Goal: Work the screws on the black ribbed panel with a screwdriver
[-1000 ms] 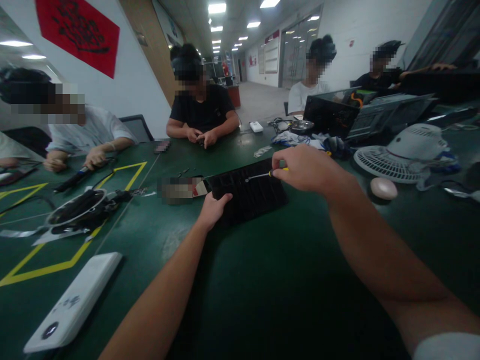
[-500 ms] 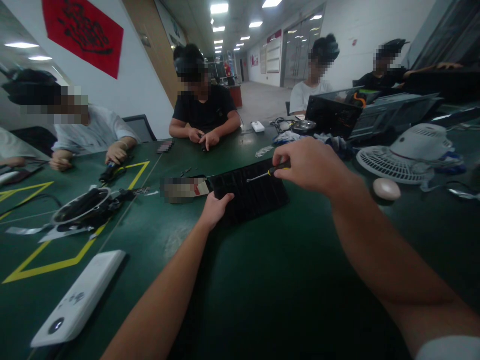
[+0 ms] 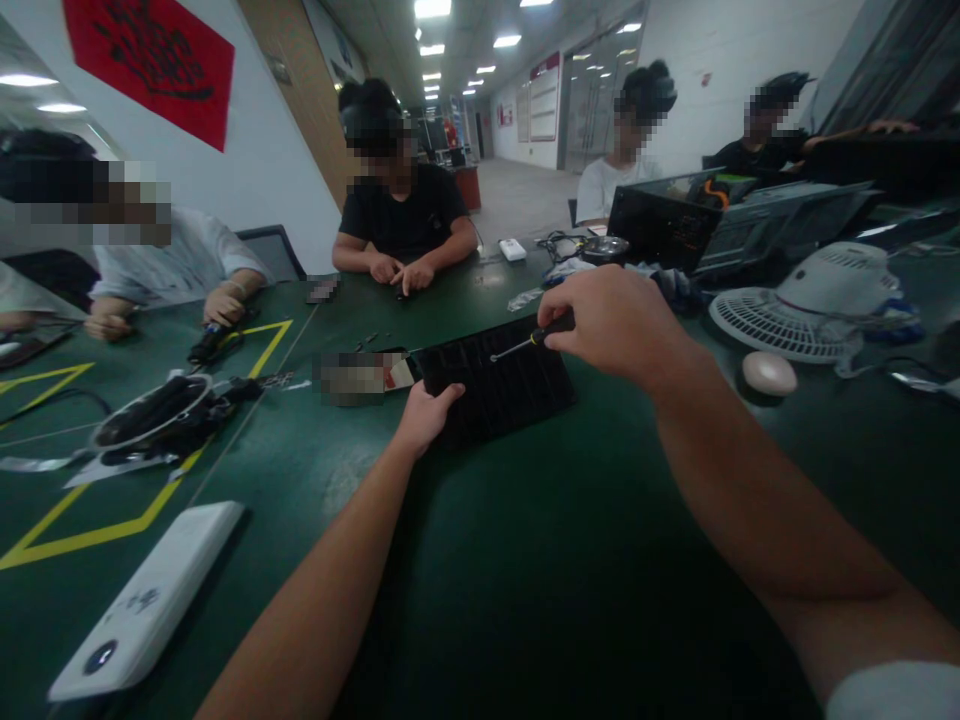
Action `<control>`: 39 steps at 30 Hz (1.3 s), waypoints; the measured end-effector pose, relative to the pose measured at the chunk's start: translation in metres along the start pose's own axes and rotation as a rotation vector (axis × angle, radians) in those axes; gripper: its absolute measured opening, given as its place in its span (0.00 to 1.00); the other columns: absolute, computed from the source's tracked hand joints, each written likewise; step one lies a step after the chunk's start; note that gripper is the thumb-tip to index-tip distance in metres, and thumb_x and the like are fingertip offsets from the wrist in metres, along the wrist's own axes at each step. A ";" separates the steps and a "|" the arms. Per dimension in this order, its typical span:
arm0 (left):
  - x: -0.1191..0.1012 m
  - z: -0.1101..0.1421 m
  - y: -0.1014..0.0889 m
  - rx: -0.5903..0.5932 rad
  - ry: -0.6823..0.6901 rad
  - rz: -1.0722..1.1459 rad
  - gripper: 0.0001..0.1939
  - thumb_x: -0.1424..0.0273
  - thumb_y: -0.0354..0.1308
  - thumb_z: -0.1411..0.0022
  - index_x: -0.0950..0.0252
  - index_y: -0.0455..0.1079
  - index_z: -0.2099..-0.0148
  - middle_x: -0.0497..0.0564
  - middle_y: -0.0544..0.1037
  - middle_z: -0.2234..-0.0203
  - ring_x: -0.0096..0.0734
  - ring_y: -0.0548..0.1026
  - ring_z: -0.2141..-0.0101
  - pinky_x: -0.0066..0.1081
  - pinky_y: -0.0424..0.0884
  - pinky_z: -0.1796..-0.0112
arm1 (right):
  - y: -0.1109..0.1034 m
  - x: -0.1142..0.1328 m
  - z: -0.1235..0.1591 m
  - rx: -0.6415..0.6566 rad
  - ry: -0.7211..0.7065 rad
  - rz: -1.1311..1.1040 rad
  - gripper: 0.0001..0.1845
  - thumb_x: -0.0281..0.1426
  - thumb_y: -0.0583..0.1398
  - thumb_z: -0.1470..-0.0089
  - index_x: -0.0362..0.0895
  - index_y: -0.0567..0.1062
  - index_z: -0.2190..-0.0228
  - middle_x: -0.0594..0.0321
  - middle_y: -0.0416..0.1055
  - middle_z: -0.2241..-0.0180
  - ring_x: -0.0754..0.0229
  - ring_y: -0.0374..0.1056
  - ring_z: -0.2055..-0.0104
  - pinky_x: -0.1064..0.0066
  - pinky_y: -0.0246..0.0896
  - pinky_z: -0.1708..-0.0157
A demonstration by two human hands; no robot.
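Observation:
A flat black rectangular panel with ribs or slots (image 3: 510, 395) is held tilted above the green table. At its left edge my left hand (image 3: 427, 412) grips it, thumb on the upper face. My right hand (image 3: 596, 318) is closed around the dark handle of a screwdriver (image 3: 514, 349). The metal shaft points left, its tip over the panel's upper part; whether it touches the surface I cannot tell. Just left of the panel lies an open box (image 3: 399, 370), partly blurred out, with a few small dark bits behind it.
A white oblong device (image 3: 150, 605) lies at the near left. Beyond it sits a bundle of dark cables and straps (image 3: 154, 415). At right are a white fan part (image 3: 802, 310), a pale mouse-shaped object (image 3: 769, 374) and an opened computer case (image 3: 667, 230). Several people sit around the table (image 3: 570, 560).
The view has shifted slightly, so most things appear a little further left. My hands keep their hold on the panel and the screwdriver, with little other movement.

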State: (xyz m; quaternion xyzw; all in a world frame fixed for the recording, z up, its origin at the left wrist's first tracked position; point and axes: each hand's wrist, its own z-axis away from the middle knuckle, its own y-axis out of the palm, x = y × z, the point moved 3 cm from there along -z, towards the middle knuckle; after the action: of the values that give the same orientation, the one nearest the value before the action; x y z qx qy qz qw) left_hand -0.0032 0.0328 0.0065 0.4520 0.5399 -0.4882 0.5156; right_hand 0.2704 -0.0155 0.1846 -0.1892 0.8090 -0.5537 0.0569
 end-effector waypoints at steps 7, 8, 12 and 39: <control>0.001 0.000 -0.001 0.006 0.003 -0.002 0.24 0.57 0.78 0.55 0.64 0.81 0.58 0.56 0.88 0.62 0.54 0.86 0.56 0.51 0.81 0.47 | -0.002 0.003 0.001 0.016 0.044 0.020 0.11 0.32 0.69 0.41 0.52 0.89 0.57 0.56 0.87 0.54 0.42 0.79 0.50 0.56 0.66 0.56; 0.001 0.000 -0.001 0.007 0.000 0.002 0.24 0.58 0.78 0.55 0.64 0.81 0.58 0.56 0.88 0.62 0.54 0.86 0.56 0.51 0.81 0.47 | -0.002 0.003 0.001 0.024 0.052 0.020 0.11 0.33 0.69 0.40 0.52 0.89 0.56 0.55 0.87 0.54 0.42 0.79 0.50 0.56 0.66 0.56; 0.001 0.000 -0.001 0.006 -0.001 -0.001 0.23 0.58 0.78 0.54 0.64 0.81 0.58 0.56 0.88 0.61 0.54 0.86 0.56 0.52 0.81 0.46 | -0.001 0.004 0.002 0.036 0.075 0.024 0.12 0.35 0.68 0.40 0.52 0.89 0.55 0.54 0.86 0.55 0.42 0.79 0.50 0.56 0.67 0.55; 0.003 -0.003 -0.002 0.014 0.000 -0.012 0.24 0.58 0.77 0.54 0.64 0.81 0.57 0.55 0.88 0.61 0.53 0.86 0.57 0.50 0.82 0.49 | -0.010 0.001 0.007 0.040 0.111 0.032 0.11 0.37 0.66 0.37 0.50 0.90 0.59 0.53 0.86 0.59 0.43 0.79 0.54 0.57 0.67 0.58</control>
State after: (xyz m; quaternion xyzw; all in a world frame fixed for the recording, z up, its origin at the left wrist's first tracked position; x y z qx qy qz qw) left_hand -0.0053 0.0351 0.0036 0.4524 0.5391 -0.4951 0.5095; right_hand 0.2735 -0.0250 0.1912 -0.1439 0.8026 -0.5784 0.0245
